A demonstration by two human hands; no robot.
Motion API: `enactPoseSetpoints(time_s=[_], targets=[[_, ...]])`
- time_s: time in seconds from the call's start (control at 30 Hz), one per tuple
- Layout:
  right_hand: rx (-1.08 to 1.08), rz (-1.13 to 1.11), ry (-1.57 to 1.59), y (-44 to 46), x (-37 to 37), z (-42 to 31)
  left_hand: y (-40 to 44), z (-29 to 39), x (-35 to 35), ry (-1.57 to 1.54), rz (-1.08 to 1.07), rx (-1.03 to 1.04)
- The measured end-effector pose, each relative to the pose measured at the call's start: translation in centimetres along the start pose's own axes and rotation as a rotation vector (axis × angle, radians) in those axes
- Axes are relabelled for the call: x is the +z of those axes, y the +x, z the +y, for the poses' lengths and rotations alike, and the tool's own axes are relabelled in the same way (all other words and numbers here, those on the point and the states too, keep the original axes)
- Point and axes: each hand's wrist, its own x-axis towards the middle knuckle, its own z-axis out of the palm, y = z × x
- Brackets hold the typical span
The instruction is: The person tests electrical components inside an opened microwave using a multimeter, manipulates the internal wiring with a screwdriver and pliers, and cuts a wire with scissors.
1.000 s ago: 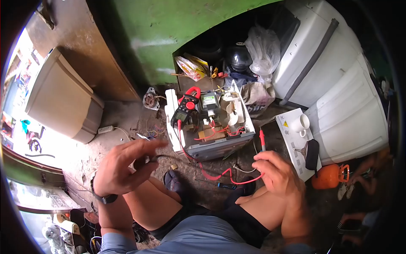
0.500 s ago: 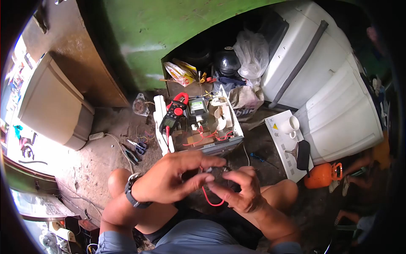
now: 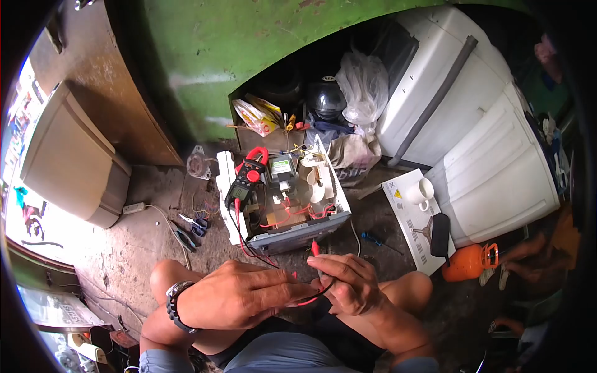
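My left hand (image 3: 239, 294), with a dark watch on its wrist, is closed with its fingertips at my right hand; what lies under its fingers is hidden. My right hand (image 3: 349, 284) is closed on a red test probe (image 3: 315, 248), whose red end points up past the fingers. A black lead (image 3: 326, 290) runs between the two hands. Beyond them stands an opened appliance (image 3: 298, 235) with a transformer (image 3: 282, 168) and wiring inside. The red and black clamp meter (image 3: 244, 182) rests on its left edge, its leads running down toward my hands.
Pliers (image 3: 185, 240) and scissors (image 3: 195, 224) lie on the floor at left, a blue screwdriver (image 3: 374, 239) at right. A white mug (image 3: 418, 191) stands on a panel (image 3: 404, 214) near an orange tank (image 3: 467, 263). Another person's limbs show at far right.
My hands have come together in front of the appliance. The red probe, held up on the right a second ago, is now between them. The view has shifted, so the appliance sits further left.
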Motion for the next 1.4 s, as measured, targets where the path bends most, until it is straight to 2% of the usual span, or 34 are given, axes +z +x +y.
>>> enactPoseSetpoints(time_s=[0.13,0.2,0.27,0.33,0.37,0.4,0.47,0.53,0.6,0.7,0.8,0.87,1.0,1.07,1.1,1.17,1.2,1.23,1.27,1.3,1.33,1.37,1.4], targets=[[-0.069,0.004,-0.046,0.6,-0.6,1.0,0.9,-0.8,-1.6,-0.040,-0.069,0.060],[-0.012,-0.100,0.254,0.7,-1.2,1.3,1.1,-1.4,-2.6,-0.062,-0.096,0.071],[0.012,-0.040,0.382,0.2,-0.7,1.7,1.0,-2.1,-3.5,-0.080,-0.089,0.063],[0.205,-0.063,0.602,-0.1,-0.7,2.0,0.6,-2.5,-4.4,-0.084,-0.068,0.036],[0.199,0.053,0.670,-0.1,0.3,1.8,0.6,-2.5,-5.1,-0.141,-0.120,0.038],[0.198,0.053,0.671,0.2,-0.1,1.9,0.5,-2.6,-5.7,-0.199,-0.173,0.040],[0.186,-0.199,0.465,1.6,-1.8,2.0,-0.1,-2.8,-6.3,-0.240,-0.212,0.047],[0.184,-0.226,0.437,2.2,-2.3,2.1,-0.7,-3.1,-6.9,-0.322,-0.289,0.009],[0.059,-0.363,0.153,2.3,-3.0,2.5,-1.3,-3.8,-7.6,-0.337,-0.289,-0.005],[0.175,-0.416,0.126,2.2,-4.9,2.8,-1.5,-5.4,-9.3,-0.471,-0.318,0.080],[0.157,-0.331,0.000,2.1,-4.4,4.2,-1.2,-6.8,-10.4,-0.539,-0.294,0.170],[0.099,-0.221,0.060,2.5,-4.0,4.8,-0.3,-6.6,-10.0,-0.566,-0.300,0.167],[0.090,-0.348,0.001,4.4,-3.6,4.6,0.1,-8.0,-8.3,-0.595,-0.320,0.199],[0.098,-0.338,-0.005,2.8,-2.4,5.6,-1.0,-9.8,-7.7,-0.822,-0.386,0.294],[0.317,-0.345,0.063,1.9,-2.1,6.0,-1.5,-10.6,-7.6,-0.897,-0.402,0.364],[0.420,-0.340,0.044,0.9,-1.7,7.5,-2.4,-11.8,-7.2,-0.975,-0.429,0.424],[0.419,-0.346,0.044,0.8,-1.4,8.6,-2.7,-12.1,-6.9,-1.051,-0.455,0.490],[0.327,-0.190,0.006,0.8,-1.0,9.9,-2.3,-12.1,-6.8,-1.054,-0.494,0.507],[0.234,-0.034,-0.030,0.9,-0.6,10.7,-1.8,-12.0,-6.0,-1.056,-0.487,0.508],[0.265,0.000,-0.066,1.0,-0.5,11.1,-1.2,-11.7,-5.0,-1.038,-0.501,0.490],[0.264,-0.005,-0.064,0.6,-0.3,11.5,-0.8,-11.4,-4.1,-1.019,-0.516,0.472],[0.306,-0.055,-0.058,-0.1,-0.2,12.1,-0.7,-11.3,-3.5,-1.029,-0.595,0.350],[0.346,-0.107,-0.050,-0.3,0.1,12.5,-0.7,-11.3,-2.3,-0.959,-0.562,0.344]])
